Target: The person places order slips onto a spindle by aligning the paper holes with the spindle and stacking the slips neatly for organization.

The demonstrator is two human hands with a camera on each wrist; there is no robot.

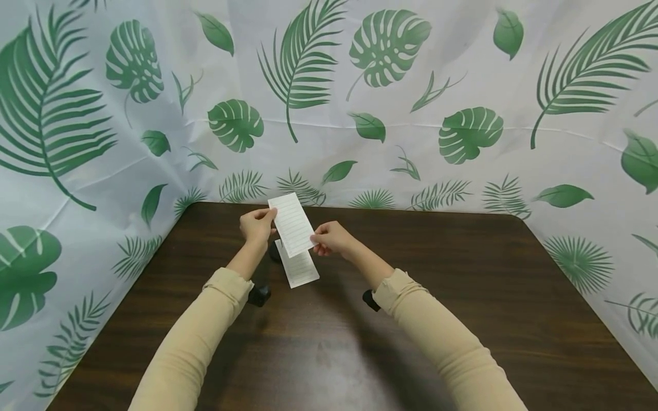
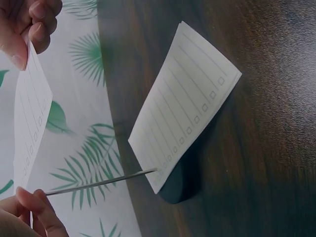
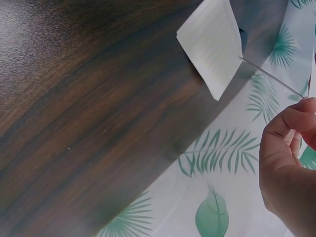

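Observation:
Both hands hold a white lined checklist sheet [image 1: 293, 225] up at a slant. My left hand [image 1: 258, 226] pinches its left edge near the far end; my right hand [image 1: 333, 237] pinches the near right corner. Below it, more checklist sheets [image 2: 185, 108] are stuck near one end on a paper spike with a black base [image 2: 175, 187]. The spike's thin metal rod [image 2: 98, 184] rises from these sheets towards the held sheet. Its upper end runs up to the left fingers [image 2: 42, 212], where the tip is hidden. In the right wrist view the held sheet shows nearly edge-on.
The dark wood table [image 1: 462, 297] extends under and around the spike. A white cloth with green leaf prints [image 1: 411, 142] hangs behind and along the sides. Black wrist-worn devices [image 1: 259, 295] show below both cuffs.

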